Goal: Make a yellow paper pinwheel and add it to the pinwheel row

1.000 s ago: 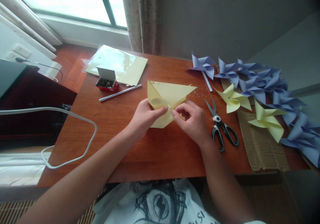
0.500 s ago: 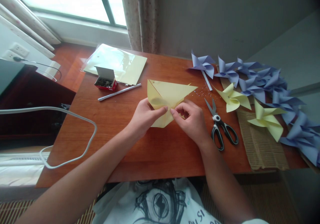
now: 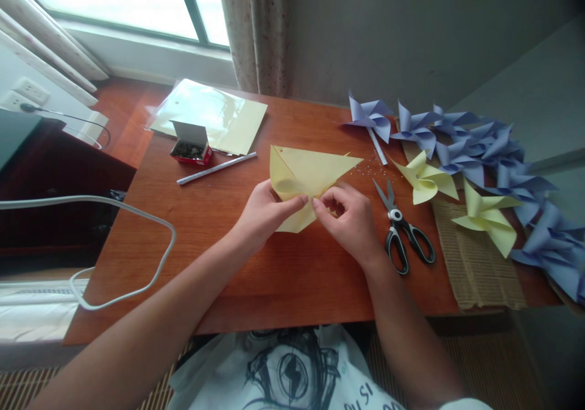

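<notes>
A sheet of yellow paper (image 3: 315, 167) is held up over the middle of the table, with cut edges and some corners bent inward. My left hand (image 3: 267, 212) grips it from the left, the thumb pressing on the paper's middle and the fingers hidden behind. From the right, my right hand (image 3: 347, 215) pinches the paper near the same spot, its thumb almost meeting the left one. Whether a small pin is between the fingertips I cannot make out. Black-handled scissors (image 3: 397, 221) lie with blades apart just right of my right hand.
On the right, purple pinwheels (image 3: 461, 154) and two yellow pinwheels (image 3: 427, 180) lie partly on corrugated cardboard (image 3: 478, 276). At the back left are a paper pack (image 3: 228, 114), an open red box (image 3: 192, 148) of small dark pieces and a white stick (image 3: 217, 168). A white cable (image 3: 171, 239) loops over the left edge.
Almost nothing differs. Both hands keep their grip on the yellow paper, and the whole view has shifted very slightly.
</notes>
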Available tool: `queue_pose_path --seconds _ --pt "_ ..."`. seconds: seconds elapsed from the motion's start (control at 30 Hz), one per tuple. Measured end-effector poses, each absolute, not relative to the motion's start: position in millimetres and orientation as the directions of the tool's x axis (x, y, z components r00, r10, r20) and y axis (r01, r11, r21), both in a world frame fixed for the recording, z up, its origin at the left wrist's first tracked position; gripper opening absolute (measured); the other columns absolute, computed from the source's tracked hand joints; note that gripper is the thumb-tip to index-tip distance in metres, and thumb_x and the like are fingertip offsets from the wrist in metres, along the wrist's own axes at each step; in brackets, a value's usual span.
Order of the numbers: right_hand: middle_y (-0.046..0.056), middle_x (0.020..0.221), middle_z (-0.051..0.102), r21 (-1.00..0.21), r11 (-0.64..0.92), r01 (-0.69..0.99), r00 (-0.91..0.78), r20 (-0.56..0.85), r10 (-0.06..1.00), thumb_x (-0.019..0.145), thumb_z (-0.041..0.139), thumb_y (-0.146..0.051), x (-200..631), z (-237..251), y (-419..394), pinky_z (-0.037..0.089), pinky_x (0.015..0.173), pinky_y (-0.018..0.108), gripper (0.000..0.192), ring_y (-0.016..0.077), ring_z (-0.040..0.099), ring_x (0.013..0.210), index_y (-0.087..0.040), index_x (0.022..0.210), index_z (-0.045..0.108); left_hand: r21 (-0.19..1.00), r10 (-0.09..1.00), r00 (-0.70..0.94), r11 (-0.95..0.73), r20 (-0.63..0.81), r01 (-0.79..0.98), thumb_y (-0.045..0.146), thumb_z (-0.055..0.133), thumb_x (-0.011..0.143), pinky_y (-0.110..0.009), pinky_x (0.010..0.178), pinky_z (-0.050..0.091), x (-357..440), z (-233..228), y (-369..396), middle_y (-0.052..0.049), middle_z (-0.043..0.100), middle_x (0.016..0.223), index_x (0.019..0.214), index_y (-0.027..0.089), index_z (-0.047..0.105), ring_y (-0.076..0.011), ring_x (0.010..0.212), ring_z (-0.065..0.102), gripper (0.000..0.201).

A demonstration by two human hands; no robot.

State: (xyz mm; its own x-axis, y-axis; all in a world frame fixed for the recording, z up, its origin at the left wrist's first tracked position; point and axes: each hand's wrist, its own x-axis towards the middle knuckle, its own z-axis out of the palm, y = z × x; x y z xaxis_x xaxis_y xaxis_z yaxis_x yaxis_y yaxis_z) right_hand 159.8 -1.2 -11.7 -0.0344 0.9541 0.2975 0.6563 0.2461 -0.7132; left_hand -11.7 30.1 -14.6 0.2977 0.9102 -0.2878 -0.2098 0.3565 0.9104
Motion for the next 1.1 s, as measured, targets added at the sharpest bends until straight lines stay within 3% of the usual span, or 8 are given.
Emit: queue_pose_path --seconds 0.23,0.53,0.67,0.77,0.9,1.0,1.1 --pt "-0.002 0.068 0.054 -0.726 0.245 0.642 -0.019 0.304 0.952 0.085 0.067 -0.017 160.4 -12.1 -0.3 0.039 0.057 0.027 0.022 0.0125 0.048 0.059 -0.021 0.066 0.055 0.914 0.915 0.318 0.331 -0.25 -0.235 0.03 0.091 0.065 -0.033 0.085 0.057 -11.8 -13.8 30.7 -0.012 0.079 0.107 0.105 0.014 0.076 -0.0299 0.104 0.072 0.046" --pt "-0.001 0.071 0.057 -0.791 0.243 0.561 -0.031 0.274 0.961 0.091 0.067 -0.026 161.3 -6.6 -4.0 0.039 0.055 0.027 0.019 0.0121 0.049 0.059 -0.021 0.073 0.063 0.905 0.922 0.233 0.36 -0.308 -0.228 0.028 0.091 0.06 -0.032 0.078 0.058 -13.1 -14.6 32.5 -0.011 0.08 0.104 0.098 0.013 0.077 -0.0292 0.095 0.074 0.043" --pt "0.001 0.078 0.06 -0.851 0.194 0.488 0.15 0.301 0.942 0.095 0.063 -0.031 166.2 -8.7 -1.1 0.044 0.061 0.028 0.019 0.0152 0.056 0.07 -0.022 0.078 0.065 0.851 0.886 0.301 0.438 -0.353 -0.289 0.025 0.088 0.064 -0.032 0.079 0.058 -14.3 -12.7 32.9 -0.012 0.079 0.104 0.104 0.012 0.075 -0.0278 0.093 0.075 0.043" --pt "0.004 0.092 0.065 -0.893 0.172 0.417 0.357 0.334 0.872 0.092 0.065 -0.031 171.8 -17.0 4.4 0.05 0.068 0.029 0.01 0.0173 0.062 0.082 -0.022 0.093 0.067 0.834 0.865 0.343 0.468 -0.365 -0.293 0.021 0.086 0.066 -0.032 0.079 0.058 -14.8 -12.8 32.4 -0.013 0.079 0.104 0.104 0.013 0.075 -0.0272 0.093 0.075 0.041" --pt "0.008 0.104 0.068 -0.949 0.184 0.257 0.427 0.282 0.859 0.089 0.069 -0.031 176.3 -27.6 9.6 0.056 0.077 0.031 0.027 0.0194 0.067 0.093 -0.023 0.114 0.062 0.847 0.862 0.343 0.468 -0.374 -0.252 0.022 0.087 0.065 -0.031 0.076 0.058 -14.1 -13.7 31.3 -0.013 0.079 0.104 0.103 0.013 0.076 -0.0272 0.092 0.075 0.04" --pt "0.007 0.098 0.07 -0.966 0.171 0.195 0.433 0.241 0.868 0.088 0.069 -0.03 175.5 -30.1 9.5 0.058 0.075 0.031 0.021 0.0193 0.069 0.088 -0.022 0.107 0.062 0.851 0.873 0.321 0.455 -0.367 -0.264 0.026 0.088 0.065 -0.034 0.081 0.059 -13.0 -12.6 31.5 -0.015 0.078 0.109 0.106 0.012 0.075 -0.0294 0.096 0.075 0.045" --pt "0.005 0.091 0.07 -0.951 0.188 0.245 0.443 0.282 0.851 0.089 0.069 -0.029 172.3 -28.2 6.9 0.058 0.071 0.03 0.012 0.0177 0.069 0.08 -0.022 0.097 0.063 0.844 0.876 0.303 0.457 -0.374 -0.279 0.028 0.089 0.064 -0.035 0.084 0.059 -12.6 -11.4 32.4 -0.016 0.077 0.113 0.108 0.011 0.075 -0.0301 0.098 0.074 0.049"
